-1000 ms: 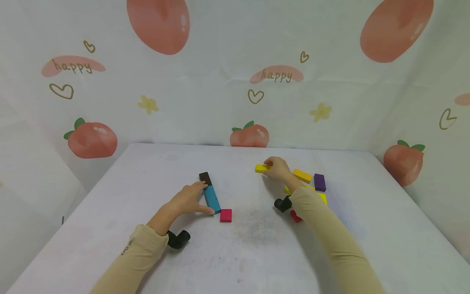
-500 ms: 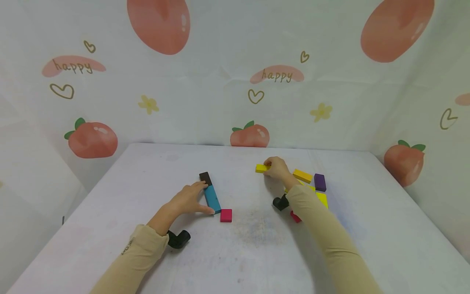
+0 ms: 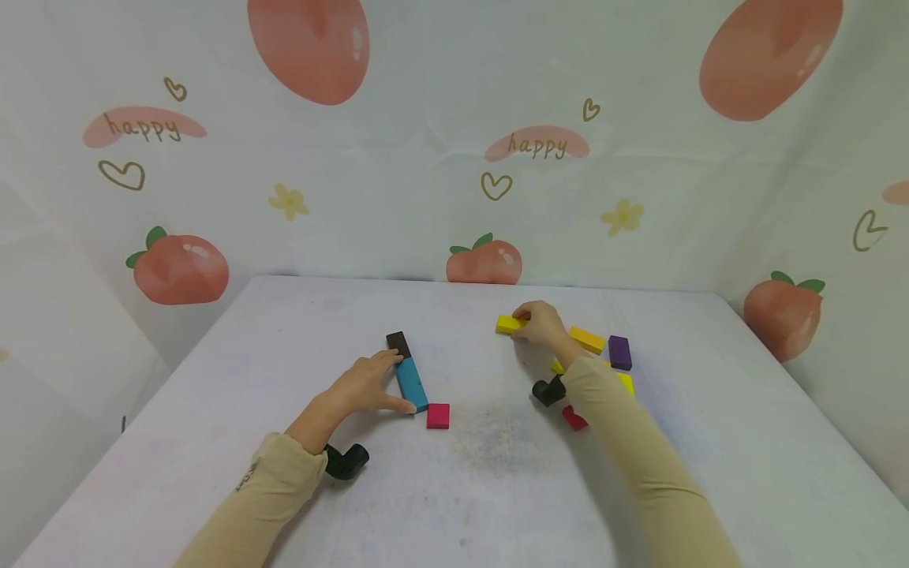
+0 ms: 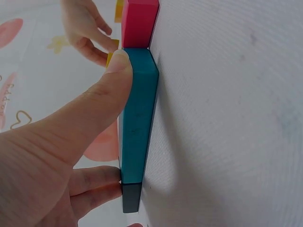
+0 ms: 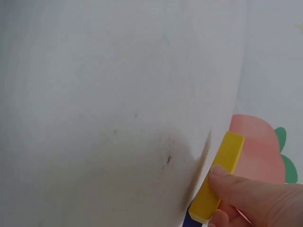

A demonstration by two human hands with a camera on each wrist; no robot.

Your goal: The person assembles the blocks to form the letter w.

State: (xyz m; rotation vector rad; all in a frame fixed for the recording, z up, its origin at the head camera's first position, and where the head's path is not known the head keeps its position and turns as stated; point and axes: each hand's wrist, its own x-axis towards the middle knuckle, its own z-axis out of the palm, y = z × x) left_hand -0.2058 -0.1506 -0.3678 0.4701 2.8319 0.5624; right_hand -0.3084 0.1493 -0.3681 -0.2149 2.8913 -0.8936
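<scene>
Right grip (image 3: 542, 325) pinches yellow block (image 5: 207, 195) — smooth, oblong, straight-edged.

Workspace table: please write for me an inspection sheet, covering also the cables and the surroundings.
Surface: white table, smudged near the middle.
Job's things: blue block, touching dark block and apparently red block; yellow block.
Clutter: purple block, other yellow blocks, second red block, some partly hidden by right sleeve.
Grippers: left hand rests on blue block; right hand pinches yellow block.
Cables: nothing certain; thin dark object at left, unidentifiable.
Surroundings: white backdrop with printed fruit.
</scene>
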